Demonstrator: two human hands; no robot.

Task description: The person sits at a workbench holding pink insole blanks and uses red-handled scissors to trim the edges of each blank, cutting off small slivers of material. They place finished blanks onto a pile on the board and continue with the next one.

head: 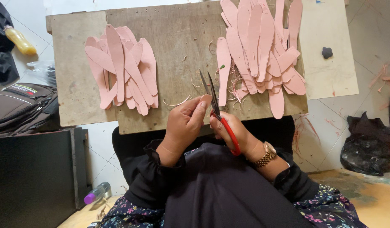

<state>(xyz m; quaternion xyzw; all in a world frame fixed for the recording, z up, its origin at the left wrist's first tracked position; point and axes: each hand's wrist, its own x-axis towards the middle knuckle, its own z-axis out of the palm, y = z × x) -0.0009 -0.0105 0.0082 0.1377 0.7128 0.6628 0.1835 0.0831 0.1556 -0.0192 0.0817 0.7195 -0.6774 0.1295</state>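
Hands meet at the near edge of the worn wooden board (178,38). Right hand (234,131) is closed around the red-handled steel scissors (220,112), blades slightly parted and pointing away over the board. Left hand (184,122) is curled, thumb and fingertips touching the blades near the pivot; whether it pinches anything cannot be told. Left of the hands lies a heap of pink elongated cut-out pieces (123,69); a larger pink heap (262,46) lies to the right. Thin pink trimmings (235,82) are scattered between.
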